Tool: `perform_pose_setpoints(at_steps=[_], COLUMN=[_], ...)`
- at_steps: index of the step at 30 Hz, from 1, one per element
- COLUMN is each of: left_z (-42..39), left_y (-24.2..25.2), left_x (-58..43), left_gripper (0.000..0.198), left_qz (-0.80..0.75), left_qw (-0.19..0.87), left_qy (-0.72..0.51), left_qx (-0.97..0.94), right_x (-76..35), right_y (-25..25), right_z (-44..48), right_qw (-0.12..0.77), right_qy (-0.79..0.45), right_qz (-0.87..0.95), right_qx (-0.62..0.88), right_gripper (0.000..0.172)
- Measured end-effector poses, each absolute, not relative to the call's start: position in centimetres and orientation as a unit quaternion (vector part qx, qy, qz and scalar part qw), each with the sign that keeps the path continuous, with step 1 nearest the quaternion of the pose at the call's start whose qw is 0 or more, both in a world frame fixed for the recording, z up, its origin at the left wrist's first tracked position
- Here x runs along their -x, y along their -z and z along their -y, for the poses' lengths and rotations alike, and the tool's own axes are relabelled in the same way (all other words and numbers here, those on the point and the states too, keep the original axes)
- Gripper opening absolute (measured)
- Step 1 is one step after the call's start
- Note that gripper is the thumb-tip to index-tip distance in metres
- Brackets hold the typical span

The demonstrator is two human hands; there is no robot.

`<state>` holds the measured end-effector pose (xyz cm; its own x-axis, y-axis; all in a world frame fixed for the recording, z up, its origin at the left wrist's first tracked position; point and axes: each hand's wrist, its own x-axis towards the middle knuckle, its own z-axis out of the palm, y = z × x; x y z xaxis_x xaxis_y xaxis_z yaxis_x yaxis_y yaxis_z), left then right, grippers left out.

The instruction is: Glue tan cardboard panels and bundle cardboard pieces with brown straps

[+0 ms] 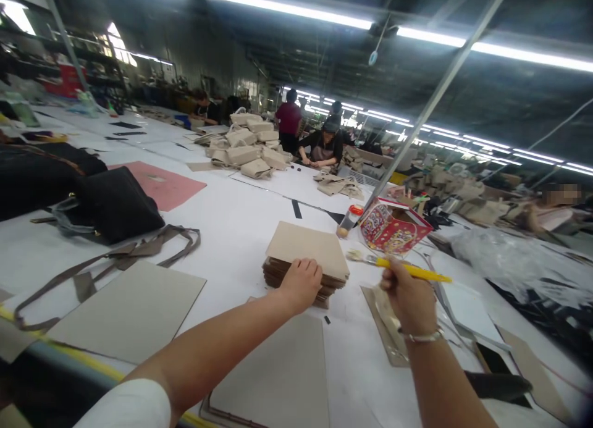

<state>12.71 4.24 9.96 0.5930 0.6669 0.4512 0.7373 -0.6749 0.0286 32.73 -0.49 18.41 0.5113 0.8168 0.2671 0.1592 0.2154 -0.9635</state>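
My left hand (pixel 303 284) is at the near edge of a stack of beige panels (pixel 308 246), fingers bent over the top one and thumb hidden. Whether it grips one panel or several I cannot tell. In my right hand (pixel 410 298) is a paintbrush (pixel 417 271) with a yellow handle, held roughly level, its pale bristles pointing left towards the stack. Below that hand lies a beige piece (pixel 383 323) with a pale, glossy smear or film on it. A larger beige panel (pixel 278 378) lies on the white table (pixel 231 243) in front of me.
Another beige panel (pixel 134 307) and brown straps (pixel 180 236) lie left, near a black bag (pixel 115 202) and a pink sheet (pixel 157 184). Beyond the stack stand a red-lidded jar (pixel 351 221), a red patterned box (pixel 393 227) and a slanted pole (pixel 417 119). A co-worker (pixel 324 145) sits across the table.
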Motion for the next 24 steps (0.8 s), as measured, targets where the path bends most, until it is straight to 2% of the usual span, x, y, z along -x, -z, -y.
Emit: perform_pose_setpoints(at_steps=[4,7,9,16,20,24], left_z=[-4.2,-4.4,-4.5,-4.6,-4.7,-5.3], left_y=[-9.6,-9.4,-9.3,-9.3,-10.1,-11.3], left_x=[-12.6,-12.6,-12.7,-12.6,-12.4,-12.4], left_gripper=[0.04,0.04,0.039,0.038,0.035,0.023], left_qz=[0.385,0.384,0.385,0.376,0.371,0.383], left_qw=[0.083,0.077,0.081,0.08,0.062,0.027], left_qy=[0.225,0.229,0.233,0.233,0.23,0.209], left_qx=[0.891,0.891,0.889,0.893,0.897,0.899], right_x=[-24.0,-20.7,-19.9,-21.7,-26.7,-31.5], right_y=[-19.0,-18.1,-17.4,-15.8,-16.1,-17.1], right_z=[-6.5,-9.6,-11.5,-17.6,-17.2,-15.1], right_qw=[0.554,0.458,0.426,0.457,0.437,0.435], right_qy=[-0.399,-0.422,-0.42,-0.284,-0.209,-0.158], right_qz=[0.514,0.562,0.574,0.536,0.511,0.472], right_qx=[0.52,0.545,0.559,0.651,0.71,0.751], right_gripper=[0.029,0.023,0.021,0.017,0.018,0.022])
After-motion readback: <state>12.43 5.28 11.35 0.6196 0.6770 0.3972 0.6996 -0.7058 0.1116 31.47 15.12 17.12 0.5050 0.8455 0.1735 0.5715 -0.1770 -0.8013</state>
